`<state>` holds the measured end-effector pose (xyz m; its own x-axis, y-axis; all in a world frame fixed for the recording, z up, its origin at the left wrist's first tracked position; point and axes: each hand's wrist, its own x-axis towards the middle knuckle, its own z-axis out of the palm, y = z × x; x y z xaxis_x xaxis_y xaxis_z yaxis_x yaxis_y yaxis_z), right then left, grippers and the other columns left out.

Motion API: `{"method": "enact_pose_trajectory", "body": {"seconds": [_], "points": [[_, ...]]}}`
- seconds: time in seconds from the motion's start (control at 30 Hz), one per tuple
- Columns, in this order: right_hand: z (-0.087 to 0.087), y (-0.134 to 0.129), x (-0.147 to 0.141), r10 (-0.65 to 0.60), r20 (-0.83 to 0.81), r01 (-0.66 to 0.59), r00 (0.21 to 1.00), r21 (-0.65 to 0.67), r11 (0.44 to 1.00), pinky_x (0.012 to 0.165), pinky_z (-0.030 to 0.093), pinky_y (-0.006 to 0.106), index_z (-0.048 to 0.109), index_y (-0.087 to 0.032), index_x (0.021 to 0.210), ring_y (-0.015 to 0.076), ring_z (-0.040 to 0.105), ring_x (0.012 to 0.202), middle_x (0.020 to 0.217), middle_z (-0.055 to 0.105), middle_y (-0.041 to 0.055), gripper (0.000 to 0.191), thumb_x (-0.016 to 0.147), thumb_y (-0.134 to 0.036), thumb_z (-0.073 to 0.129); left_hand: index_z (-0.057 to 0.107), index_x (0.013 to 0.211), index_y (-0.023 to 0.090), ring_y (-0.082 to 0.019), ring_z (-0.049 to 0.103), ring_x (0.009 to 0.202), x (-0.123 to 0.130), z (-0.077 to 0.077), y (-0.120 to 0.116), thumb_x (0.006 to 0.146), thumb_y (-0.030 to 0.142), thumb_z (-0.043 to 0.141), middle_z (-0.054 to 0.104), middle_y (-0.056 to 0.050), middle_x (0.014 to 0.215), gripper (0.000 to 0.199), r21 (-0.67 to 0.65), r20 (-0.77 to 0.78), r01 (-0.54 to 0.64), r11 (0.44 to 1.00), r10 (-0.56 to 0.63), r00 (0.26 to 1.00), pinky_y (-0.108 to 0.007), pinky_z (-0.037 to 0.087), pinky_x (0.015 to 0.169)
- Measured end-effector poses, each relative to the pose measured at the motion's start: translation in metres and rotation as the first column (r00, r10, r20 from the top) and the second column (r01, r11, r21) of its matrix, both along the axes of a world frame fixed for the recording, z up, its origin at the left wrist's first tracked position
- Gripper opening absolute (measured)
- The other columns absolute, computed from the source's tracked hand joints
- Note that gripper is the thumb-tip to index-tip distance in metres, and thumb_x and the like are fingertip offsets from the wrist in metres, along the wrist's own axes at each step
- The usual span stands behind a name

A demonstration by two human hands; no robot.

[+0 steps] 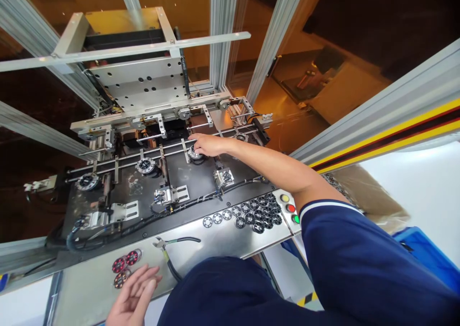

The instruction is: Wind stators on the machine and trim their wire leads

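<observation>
Head view: right hand (208,145) on round metal part (196,155), near back edge of dark plate (178,172); cannot tell if grip is closed. Left hand (132,299) at front edge of counter (203,247), fingers bent, grip loose, just beside red-black rings (119,265). Cutters (164,245) near. Black rings (258,227) near counter's right end.

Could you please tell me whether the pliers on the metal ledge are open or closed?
Open: the two handles of the pliers spread wide apart.
</observation>
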<state>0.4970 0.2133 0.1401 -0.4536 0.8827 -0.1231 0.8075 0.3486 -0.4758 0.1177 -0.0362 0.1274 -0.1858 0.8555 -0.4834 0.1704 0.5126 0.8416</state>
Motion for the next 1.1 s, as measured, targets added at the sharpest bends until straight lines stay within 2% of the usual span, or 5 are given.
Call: {"method": "enact_pose_trajectory", "body": {"seconds": [0.2, 0.33, 0.57, 0.77, 1.1], "points": [[0.006, 0.001, -0.001, 0.049, 0.057, -0.048, 0.997, -0.010, 0.999, 0.118, 0.035, 0.035, 0.075, -0.008, 0.085, 0.0269, 0.046, 0.140, 0.149, 0.052, 0.0177, 0.019, 0.094, -0.014, 0.059, 0.068, 0.108, 0.018, -0.026, 0.075, 0.091, -0.002, -0.015, 0.007, 0.055, 0.054, 0.090, 0.080, -0.010, 0.100, 0.067, -0.080, 0.069, 0.070, 0.994, -0.065, 0.995, -0.031, 0.059, 0.084], [0.008, 0.005, 0.000, 0.074, 0.094, -0.072, 0.993, -0.024, 0.997, 0.116, 0.037, 0.035, 0.076, -0.009, 0.087, 0.0273, 0.049, 0.139, 0.148, 0.053, 0.0160, 0.017, 0.093, -0.015, 0.061, 0.067, 0.111, 0.018, -0.023, 0.075, 0.092, 0.001, -0.024, 0.005, 0.062, 0.056, 0.086, 0.079, -0.008, 0.099, 0.065, -0.012, 0.072, 0.045, 0.999, -0.044, 0.996, -0.029, 0.057, 0.086], [0.006, 0.010, -0.001, 0.089, 0.136, -0.082, 0.987, -0.053, 0.995, 0.111, 0.042, 0.035, 0.077, -0.008, 0.091, 0.0285, 0.056, 0.131, 0.145, 0.056, 0.0182, 0.020, 0.094, -0.015, 0.059, 0.065, 0.111, 0.018, -0.025, 0.075, 0.088, 0.004, -0.025, 0.003, 0.061, 0.056, 0.087, 0.080, -0.008, 0.096, 0.066, -0.022, 0.092, 0.026, 0.999, -0.024, 0.995, -0.033, 0.057, 0.087], [0.002, 0.014, -0.001, 0.103, 0.147, -0.095, 0.984, -0.058, 0.994, 0.110, 0.043, 0.045, 0.072, -0.010, 0.096, 0.0249, 0.058, 0.128, 0.140, 0.060, 0.0137, 0.015, 0.095, -0.022, 0.063, 0.065, 0.113, 0.019, -0.026, 0.075, 0.086, 0.009, -0.028, 0.003, 0.055, 0.059, 0.088, 0.079, -0.007, 0.090, 0.075, 0.002, 0.081, -0.048, 0.999, 0.048, 0.996, -0.034, 0.058, 0.087], [0.000, 0.017, 0.002, 0.124, 0.143, -0.116, 0.982, -0.060, 0.991, 0.106, 0.048, 0.048, 0.070, -0.013, 0.100, 0.0238, 0.061, 0.121, 0.131, 0.065, 0.0095, 0.018, 0.097, -0.029, 0.064, 0.059, 0.126, 0.020, -0.025, 0.075, 0.084, 0.002, -0.037, 0.002, 0.058, 0.060, 0.086, 0.079, -0.006, 0.094, 0.083, -0.019, 0.070, -0.061, 0.998, 0.062, 0.996, -0.037, 0.057, 0.090]]}}
